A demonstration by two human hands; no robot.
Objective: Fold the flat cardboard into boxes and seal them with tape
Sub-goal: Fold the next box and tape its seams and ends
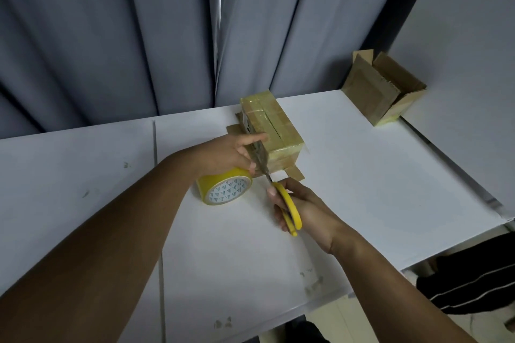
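Observation:
A small cardboard box (274,127), its top wrapped in yellowish tape, stands on the white table (376,175) with its lower flaps spread out. A yellow tape roll (224,189) lies tilted just in front of it. My left hand (231,152) rests above the roll and grips the stretched tape strip beside the box's near corner, index finger pointing along the box edge. My right hand (299,207) holds yellow-handled scissors (287,207), whose blades reach up to the strip between roll and box.
A second cardboard box (383,86), open with flaps up, stands at the table's far right corner against the wall. Grey curtains hang behind the table. Dark fabric with white stripes lies below the table's right edge.

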